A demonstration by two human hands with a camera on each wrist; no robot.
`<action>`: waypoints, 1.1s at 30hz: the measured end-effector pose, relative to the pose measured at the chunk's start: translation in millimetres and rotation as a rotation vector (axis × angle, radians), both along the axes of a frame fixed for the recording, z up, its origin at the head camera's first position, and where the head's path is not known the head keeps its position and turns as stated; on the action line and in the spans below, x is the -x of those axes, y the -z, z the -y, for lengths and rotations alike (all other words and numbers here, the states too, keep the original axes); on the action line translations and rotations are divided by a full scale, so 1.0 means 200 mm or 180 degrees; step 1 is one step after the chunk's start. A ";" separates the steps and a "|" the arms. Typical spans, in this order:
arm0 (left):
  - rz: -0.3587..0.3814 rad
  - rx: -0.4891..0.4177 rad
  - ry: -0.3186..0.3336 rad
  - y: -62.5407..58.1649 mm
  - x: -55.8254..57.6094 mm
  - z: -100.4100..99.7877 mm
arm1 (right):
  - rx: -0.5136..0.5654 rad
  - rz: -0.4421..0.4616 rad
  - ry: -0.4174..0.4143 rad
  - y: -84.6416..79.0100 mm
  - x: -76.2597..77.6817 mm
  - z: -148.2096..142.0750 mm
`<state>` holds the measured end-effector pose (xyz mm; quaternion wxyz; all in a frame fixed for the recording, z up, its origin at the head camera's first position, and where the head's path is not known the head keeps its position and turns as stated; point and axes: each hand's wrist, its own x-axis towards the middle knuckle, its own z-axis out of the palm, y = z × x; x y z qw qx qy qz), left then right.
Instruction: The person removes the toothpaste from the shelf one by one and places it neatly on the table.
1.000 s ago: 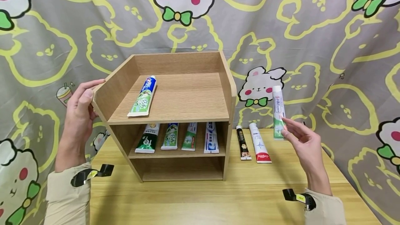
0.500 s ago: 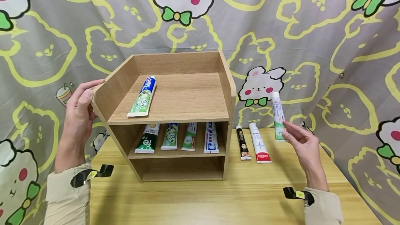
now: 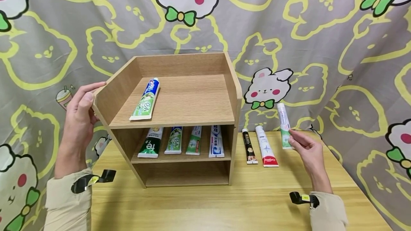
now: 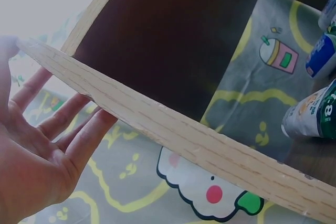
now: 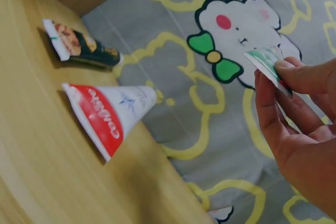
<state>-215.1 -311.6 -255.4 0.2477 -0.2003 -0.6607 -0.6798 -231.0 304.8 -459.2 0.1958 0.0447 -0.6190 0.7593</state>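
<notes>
My left hand (image 3: 78, 117) holds the left side panel of a wooden shelf unit (image 3: 183, 95) at its upper front corner. In the left wrist view, several fingers (image 4: 79, 129) lie against the panel's edge. My right hand (image 3: 308, 152) pinches the lower end of a white and green toothpaste tube (image 3: 284, 124), held upright, cap up, above the table's back right. In the right wrist view, thumb and fingers squeeze the tube's flat crimped end (image 5: 265, 64). Left of it on the table lie a red and white Colgate tube (image 3: 267, 147) and a slim black tube (image 3: 249, 147).
A blue and green toothpaste tube (image 3: 146, 99) lies on the top shelf at left. Several tubes, including a dark green one (image 3: 151, 145) and a white and blue one (image 3: 216, 143), line the middle shelf. A patterned curtain (image 3: 199, 35) hangs behind the table (image 3: 205, 206).
My right hand has lowered the white and green toothpaste tube and brought it slightly left, toward the tubes on the table. The left hand stays at the panel.
</notes>
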 end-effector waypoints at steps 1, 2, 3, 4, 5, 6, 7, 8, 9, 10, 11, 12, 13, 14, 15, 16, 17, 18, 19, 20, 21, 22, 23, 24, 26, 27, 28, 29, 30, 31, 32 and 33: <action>0.0001 0.0003 -0.0001 0.00 0.00 0.00 | 0.0016 0.0019 -0.0001 0.01 0.00 0.00; -0.0001 0.0004 0.0002 0.00 0.00 0.00 | 0.0027 0.0043 0.0003 0.02 0.00 -0.01; -0.0004 0.0011 0.0001 0.00 0.00 0.00 | 0.0018 0.0064 0.0013 0.03 0.01 -0.01; -0.0007 0.0014 -0.0003 0.00 0.00 0.00 | 0.0021 0.0086 0.0014 0.03 0.01 -0.01; -0.0008 0.0011 -0.0001 0.00 0.00 0.00 | 0.0025 0.0105 0.0013 0.04 0.01 -0.01; -0.0012 0.0009 0.0000 0.00 0.00 0.00 | 0.0027 0.0127 0.0009 0.05 0.02 -0.02; -0.0016 0.0007 0.0006 0.00 0.00 0.01 | 0.0009 0.0155 0.0019 0.06 0.02 -0.02; -0.0019 0.0002 0.0011 0.00 0.00 0.01 | -0.0002 0.0185 0.0024 0.07 0.02 -0.02; -0.0020 0.0009 0.0002 0.00 0.00 0.01 | -0.0008 0.0209 0.0020 0.07 0.03 -0.02; -0.0021 0.0014 0.0002 0.00 0.00 0.01 | -0.0008 0.0231 0.0017 0.09 0.03 -0.03; -0.0020 0.0018 0.0000 0.00 0.00 0.01 | -0.0021 0.0250 0.0017 0.10 0.03 -0.03; -0.0019 0.0028 -0.0008 0.00 0.00 0.01 | -0.0041 0.0271 0.0021 0.11 0.04 -0.03; -0.0017 0.0031 -0.0007 0.00 0.00 0.01 | -0.0054 0.0292 0.0030 0.12 0.04 -0.04; -0.0016 0.0033 -0.0011 0.00 0.00 0.01 | -0.0050 0.0309 0.0030 0.13 0.04 -0.04; -0.0016 0.0039 -0.0016 0.00 0.00 0.01 | -0.0060 0.0326 0.0037 0.13 0.04 -0.04; -0.0014 0.0036 -0.0014 0.00 0.00 0.01 | -0.0084 0.0347 0.0052 0.14 0.05 -0.05; -0.0013 0.0029 -0.0014 0.00 0.00 0.01 | -0.0099 0.0378 0.0062 0.15 0.05 -0.05; -0.0010 0.0027 -0.0017 0.01 0.00 0.01 | -0.0122 0.0411 0.0082 0.16 0.05 -0.05; -0.0005 0.0024 -0.0022 0.01 0.00 0.01 | -0.0140 0.0442 0.0102 0.17 0.05 -0.05; 0.0000 0.0020 -0.0027 0.01 0.00 0.01 | -0.0170 0.0475 0.0123 0.17 0.05 -0.05; 0.0007 0.0011 -0.0028 0.01 0.00 0.01 | -0.0208 0.0510 0.0146 0.18 0.06 -0.06; 0.0014 0.0002 -0.0030 0.01 0.00 0.01 | -0.0239 0.0542 0.0167 0.19 0.06 -0.06; 0.0021 -0.0007 -0.0030 0.01 0.00 0.01 | -0.0257 0.0571 0.0182 0.20 0.06 -0.06; 0.0028 -0.0018 -0.0031 0.00 0.00 0.01 | -0.0306 0.0601 0.0215 0.21 0.07 -0.06; 0.0035 -0.0037 -0.0029 0.00 0.00 0.00 | -0.0399 0.0664 0.0263 0.22 0.08 -0.07; 0.0037 -0.0043 -0.0028 0.00 0.00 0.00 | -0.0447 0.0698 0.0287 0.23 0.08 -0.07; 0.0039 -0.0055 -0.0027 0.00 0.00 0.00 | -0.0488 0.0735 0.0306 0.24 0.08 -0.08; 0.0038 -0.0056 -0.0026 0.00 0.00 0.00 | -0.0521 0.0780 0.0321 0.24 0.08 -0.08; 0.0036 -0.0052 -0.0030 0.00 0.00 0.00 | -0.0566 0.0828 0.0340 0.25 0.08 -0.08; 0.0036 -0.0048 -0.0031 0.00 0.00 0.00 | -0.0566 0.0868 0.0342 0.25 0.08 -0.08; 0.0034 -0.0053 -0.0026 0.00 0.00 0.00 | -0.0585 0.0918 0.0348 0.26 0.08 -0.08; 0.0032 -0.0052 -0.0023 0.00 0.00 0.00 | -0.0574 0.0964 0.0335 0.26 0.08 -0.08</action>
